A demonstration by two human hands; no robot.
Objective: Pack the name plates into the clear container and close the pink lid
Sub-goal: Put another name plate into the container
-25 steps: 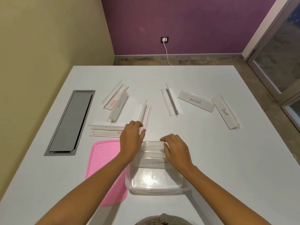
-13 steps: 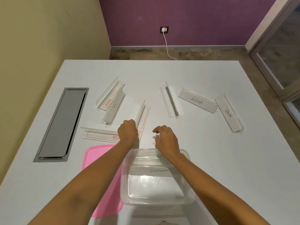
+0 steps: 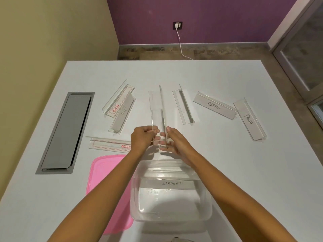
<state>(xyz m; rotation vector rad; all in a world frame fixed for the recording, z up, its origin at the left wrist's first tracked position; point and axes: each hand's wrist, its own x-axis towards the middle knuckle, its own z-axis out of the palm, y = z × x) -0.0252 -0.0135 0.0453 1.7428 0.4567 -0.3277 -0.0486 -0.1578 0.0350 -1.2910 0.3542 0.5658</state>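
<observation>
My left hand (image 3: pixel 142 137) and right hand (image 3: pixel 176 142) both pinch the near end of a clear name plate (image 3: pixel 157 105), held just above the white surface (image 3: pixel 227 163). Its long axis runs straight away from me. The clear container (image 3: pixel 134 198) sits just behind the hands, on my side, with the ELEPHANT plate (image 3: pixel 172 183) lying crosswise inside. I judge the held plate needs a quarter turn to lie alongside it. The pink lid (image 3: pixel 104 170) lies flat at the container's left, touching or tucked under it; I cannot tell which.
</observation>
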